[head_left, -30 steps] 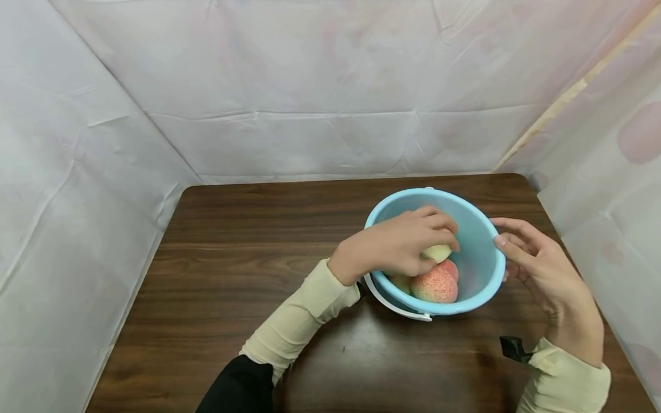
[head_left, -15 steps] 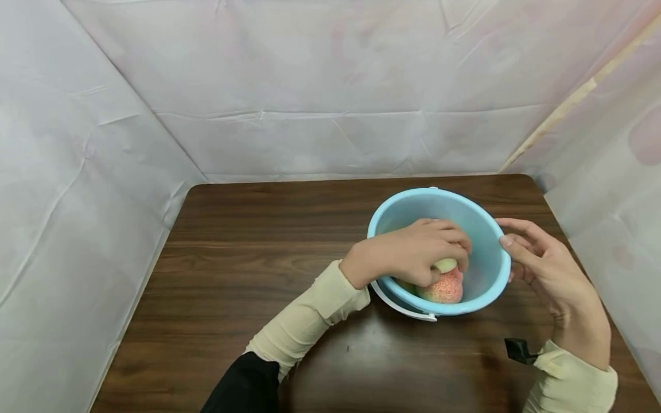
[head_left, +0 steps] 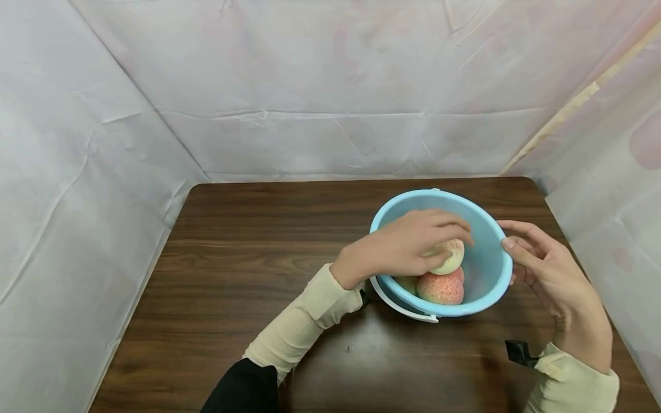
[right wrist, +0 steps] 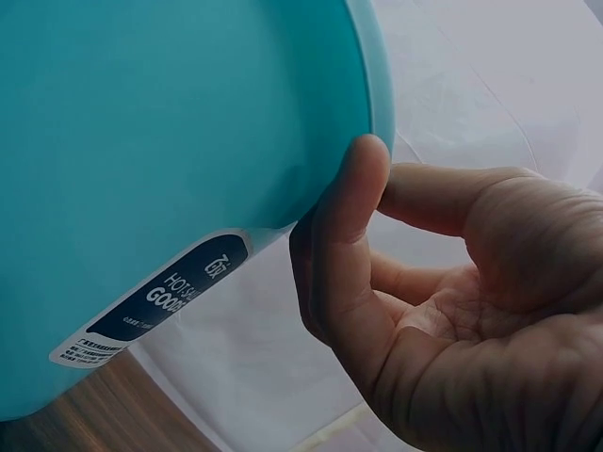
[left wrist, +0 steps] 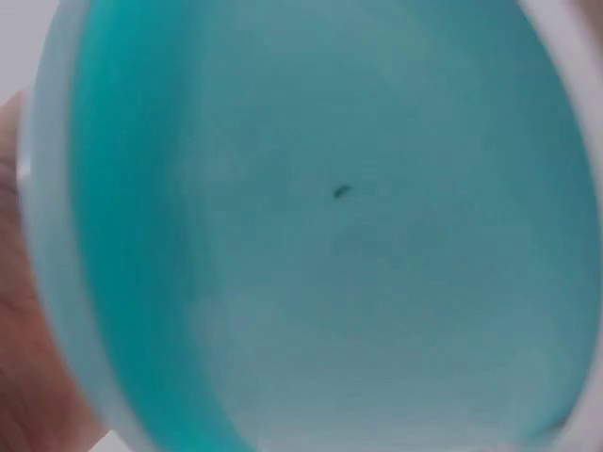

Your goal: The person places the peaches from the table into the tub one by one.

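Observation:
A light-blue bucket [head_left: 482, 269] stands on the right of the table, its mouth towards me. Inside it a pale yellow peach-like fruit [head_left: 452, 261] rests against a speckled pink-red one [head_left: 440, 289], with a greenish fruit [head_left: 408, 283] partly hidden at the left. My left hand [head_left: 413, 241] reaches over the rim, fingers spread loosely above the pale fruit and thumb overlapping its front. At the bucket's right side my right hand [head_left: 547, 264] pinches the rim, thumb on one face and fingers on the other; the right wrist view shows this hand [right wrist: 452, 273] close up.
The white bucket handle [head_left: 397, 307] hangs down at the front left. A dark sticker [right wrist: 160, 292] shows on the bucket's outside. The brown wooden table [head_left: 248, 252] is bounded by white sheeting [head_left: 320, 86] at the back and both sides.
My left hand first dipped deeper into the bucket, then rose and drew back slightly left with its fingers loosening, so more of the pale fruit shows. The right hand keeps its hold.

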The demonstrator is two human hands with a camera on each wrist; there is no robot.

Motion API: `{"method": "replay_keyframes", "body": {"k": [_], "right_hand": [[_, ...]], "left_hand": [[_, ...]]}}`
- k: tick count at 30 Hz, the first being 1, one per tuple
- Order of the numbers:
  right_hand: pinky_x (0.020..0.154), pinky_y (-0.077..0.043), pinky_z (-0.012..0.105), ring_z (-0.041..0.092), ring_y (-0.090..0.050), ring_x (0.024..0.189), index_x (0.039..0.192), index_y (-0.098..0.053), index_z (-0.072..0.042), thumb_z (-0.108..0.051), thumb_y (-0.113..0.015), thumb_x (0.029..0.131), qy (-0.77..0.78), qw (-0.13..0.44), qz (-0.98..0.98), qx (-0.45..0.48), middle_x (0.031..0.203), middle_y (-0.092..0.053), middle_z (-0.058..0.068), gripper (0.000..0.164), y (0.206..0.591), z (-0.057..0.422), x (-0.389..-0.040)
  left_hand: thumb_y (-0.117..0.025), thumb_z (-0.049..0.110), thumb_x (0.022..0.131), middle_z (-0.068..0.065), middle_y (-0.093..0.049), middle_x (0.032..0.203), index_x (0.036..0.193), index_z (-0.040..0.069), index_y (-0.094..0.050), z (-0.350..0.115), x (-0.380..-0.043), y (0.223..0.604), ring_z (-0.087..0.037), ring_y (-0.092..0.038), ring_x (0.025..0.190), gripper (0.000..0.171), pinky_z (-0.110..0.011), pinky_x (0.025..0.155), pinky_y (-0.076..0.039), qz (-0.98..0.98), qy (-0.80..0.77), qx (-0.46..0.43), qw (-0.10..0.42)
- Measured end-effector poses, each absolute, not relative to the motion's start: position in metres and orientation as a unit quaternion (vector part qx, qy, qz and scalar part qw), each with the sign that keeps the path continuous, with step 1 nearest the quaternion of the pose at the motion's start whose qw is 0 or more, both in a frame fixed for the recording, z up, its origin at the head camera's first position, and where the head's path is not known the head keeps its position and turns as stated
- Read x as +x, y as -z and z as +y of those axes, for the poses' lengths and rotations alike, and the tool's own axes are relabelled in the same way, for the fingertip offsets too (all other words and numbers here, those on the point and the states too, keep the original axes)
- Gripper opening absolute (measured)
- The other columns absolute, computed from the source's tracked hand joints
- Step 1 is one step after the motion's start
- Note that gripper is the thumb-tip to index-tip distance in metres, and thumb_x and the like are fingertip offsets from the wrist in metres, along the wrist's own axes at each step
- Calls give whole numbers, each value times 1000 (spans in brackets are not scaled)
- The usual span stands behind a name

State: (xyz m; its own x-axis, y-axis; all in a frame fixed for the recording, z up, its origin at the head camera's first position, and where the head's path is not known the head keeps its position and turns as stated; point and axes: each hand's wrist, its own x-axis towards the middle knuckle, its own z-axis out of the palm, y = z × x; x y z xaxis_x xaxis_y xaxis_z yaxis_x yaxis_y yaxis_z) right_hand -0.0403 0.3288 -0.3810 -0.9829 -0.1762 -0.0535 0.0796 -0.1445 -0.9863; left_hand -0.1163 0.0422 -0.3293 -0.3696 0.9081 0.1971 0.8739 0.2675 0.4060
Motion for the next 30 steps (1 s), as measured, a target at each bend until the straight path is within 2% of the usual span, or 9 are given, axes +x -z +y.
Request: {"method": "replay_keyframes", "body": {"k": [4,6,10,16,21,24,30], "right_hand": [[56,-61,32,18,-76,76,147,-49,-5,4,-48,107,756,83,648,-34,106,-78,6,42,380,329,-40],[55,-60,32,17,-76,75,147,-49,-5,5,-48,106,756,81,649,-32,105,-78,6,42,380,330,-39],[54,-60,31,16,-76,76,147,-49,-5,5,-49,106,756,77,649,-31,105,-78,6,42,381,329,-38],[54,-60,31,16,-76,77,147,-49,-4,5,-49,106,756,75,649,-33,105,-78,7,42,381,329,-39],[54,-60,32,17,-76,76,147,-49,-4,5,-49,106,755,74,651,-37,103,-78,7,41,381,328,-39],[53,-59,31,16,-76,74,147,-49,-4,4,-48,107,754,76,651,-40,103,-78,6,41,381,327,-40],[53,-60,31,17,-76,72,147,-48,-5,4,-48,107,752,79,653,-42,102,-77,6,41,381,327,-41]], "left_hand": [[-55,8,102,3,-64,135,129,14,-69,23,-114,331,-12,-53,131,31,-18,115,-35,786,-335,518,-48],[-55,6,101,4,-64,132,127,13,-70,13,-111,333,-12,-52,130,30,-20,113,-37,788,-372,486,-68],[-56,4,100,4,-61,135,129,15,-68,-5,-104,337,-12,-50,132,33,-25,111,-41,804,-409,426,-66],[-58,4,99,1,-59,139,133,18,-65,-19,-92,344,-17,-54,120,37,-33,94,-50,818,-457,343,-66],[-59,0,99,0,-60,136,131,17,-67,-22,-84,350,-22,-56,114,37,-37,94,-53,834,-484,253,-82],[-58,0,99,1,-58,136,132,15,-68,-24,-79,353,-19,-60,116,37,-37,95,-58,832,-507,215,-67],[-59,7,102,0,-55,140,139,13,-65,-25,-70,361,-13,-68,103,38,-27,91,-58,832,-532,154,-23]]}}
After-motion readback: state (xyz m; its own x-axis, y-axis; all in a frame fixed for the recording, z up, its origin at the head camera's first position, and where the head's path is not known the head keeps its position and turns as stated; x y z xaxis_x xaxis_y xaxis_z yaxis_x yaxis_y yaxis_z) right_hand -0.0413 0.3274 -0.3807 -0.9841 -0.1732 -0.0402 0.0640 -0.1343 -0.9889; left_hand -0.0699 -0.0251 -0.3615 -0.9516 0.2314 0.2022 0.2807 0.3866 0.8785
